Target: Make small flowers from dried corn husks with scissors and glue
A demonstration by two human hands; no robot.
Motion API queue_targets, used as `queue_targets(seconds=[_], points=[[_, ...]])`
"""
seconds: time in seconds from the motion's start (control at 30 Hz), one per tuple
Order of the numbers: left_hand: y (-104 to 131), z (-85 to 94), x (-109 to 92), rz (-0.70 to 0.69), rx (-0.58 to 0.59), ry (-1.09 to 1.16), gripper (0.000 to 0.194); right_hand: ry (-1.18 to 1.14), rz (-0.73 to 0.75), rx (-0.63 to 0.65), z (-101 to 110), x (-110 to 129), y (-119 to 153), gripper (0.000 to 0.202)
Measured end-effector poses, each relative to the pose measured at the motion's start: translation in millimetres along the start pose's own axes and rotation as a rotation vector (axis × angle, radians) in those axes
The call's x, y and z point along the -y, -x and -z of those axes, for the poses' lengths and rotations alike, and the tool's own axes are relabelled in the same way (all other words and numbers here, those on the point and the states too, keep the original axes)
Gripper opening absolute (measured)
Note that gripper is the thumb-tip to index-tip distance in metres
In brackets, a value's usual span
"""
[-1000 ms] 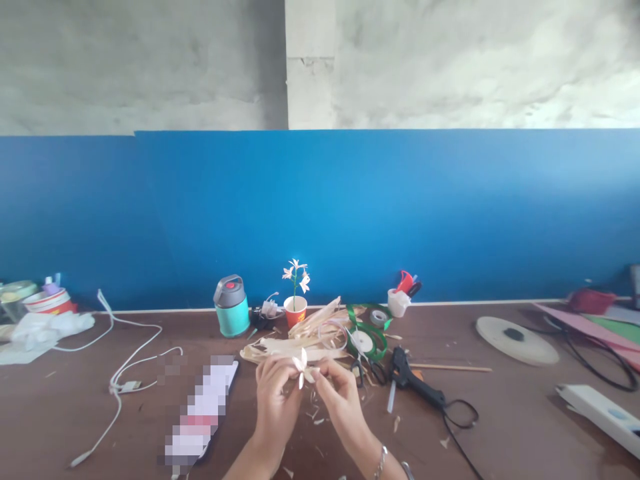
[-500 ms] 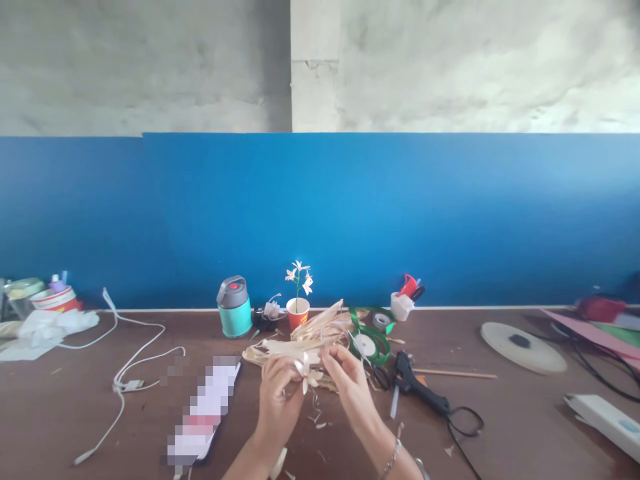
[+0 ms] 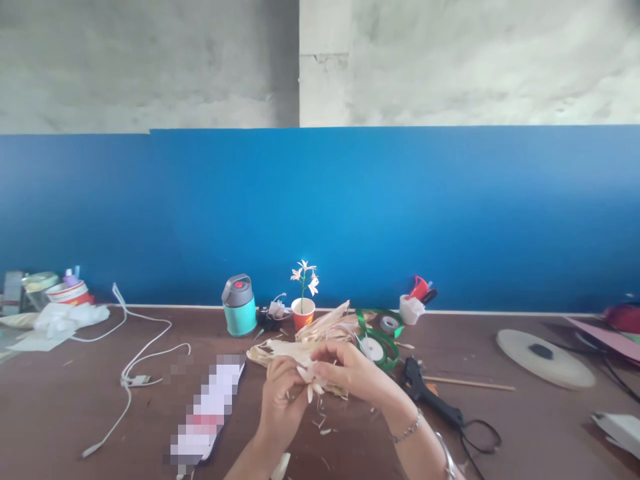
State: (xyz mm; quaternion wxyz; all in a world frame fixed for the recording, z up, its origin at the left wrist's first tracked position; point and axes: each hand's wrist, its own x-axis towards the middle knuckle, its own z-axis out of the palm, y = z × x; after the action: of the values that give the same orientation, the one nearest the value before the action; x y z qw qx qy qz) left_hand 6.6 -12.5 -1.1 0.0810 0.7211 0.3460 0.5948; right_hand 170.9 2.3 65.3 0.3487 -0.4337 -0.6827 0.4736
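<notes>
Here both hands meet low over the near middle of the table (image 3: 75, 413), each closed in a pinch on one small pale flower (image 3: 311, 383). The left hand (image 3: 280, 400) grips it from below with curled fingers; the right hand (image 3: 350, 370) comes over from the right, its thumb and forefinger nipped on the top petals. The flower hangs just above the tabletop, not resting on it.

The risk looks plain: the petals are thin strips, and two pinches pulling against each other could tear one or crease it. Loose shavings (image 3: 323, 427) lie right under the hands, so a dropped piece would be hard to pick out among them.

Just behind the hands sits a heap of husks (image 3: 310, 337), touching or nearly touching the right knuckles, with green ribbon (image 3: 383, 343) beside it. A glue gun (image 3: 430, 397) lies near the right wrist, its cord looping toward the near edge; a sweep of that forearm could drag it. Toward the back edge stand a teal flask (image 3: 239, 305) and a red cup (image 3: 303, 312) holding a finished stem, well apart from the hands. The left side offers more room, with only a white cable (image 3: 135, 353) toward the left edge.
</notes>
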Motion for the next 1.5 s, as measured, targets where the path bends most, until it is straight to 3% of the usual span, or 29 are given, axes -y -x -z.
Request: queue_targets(seconds=[0.13, 0.23, 0.43, 0.67, 0.8, 1.2, 1.5], points=[[0.1, 2.6, 2.3, -0.049, -0.159, -0.154, 0.02, 0.104, 0.02, -0.131, -1.3, 8.7, 1.2, 0.013], [-0.4, 3.9, 3.9, -0.078, -0.231, -0.229, 0.018, 0.132, -0.062, -0.077, -7.6, 15.6, 4.3, 0.026], [0.3, 4.0, 2.3, -0.114, -0.253, -0.316, 0.022, 0.076, -0.081, -0.126, -26.4, 13.6, 3.9, 0.017], [1.8, 8.1, 2.5, -0.123, -0.277, -0.331, 0.012, -0.331, -0.277, -0.109, -37.8, 8.4, -1.9, 0.017], [-0.3, 9.6, 2.7, -0.131, -0.309, -0.314, 0.014, -0.441, -0.328, -0.1, -41.6, 2.4, -4.8, 0.014], [2.3, 7.1, 6.0, -0.054, -0.338, -0.261, 0.012, -0.42, -0.272, -0.048, -38.1, 0.6, -5.0, 0.017], [-1.0, 7.7, 3.8, -0.049, -0.282, -0.186, 0.015, -0.351, -0.24, -0.001, -23.7, 5.6, -1.7, 0.023]])
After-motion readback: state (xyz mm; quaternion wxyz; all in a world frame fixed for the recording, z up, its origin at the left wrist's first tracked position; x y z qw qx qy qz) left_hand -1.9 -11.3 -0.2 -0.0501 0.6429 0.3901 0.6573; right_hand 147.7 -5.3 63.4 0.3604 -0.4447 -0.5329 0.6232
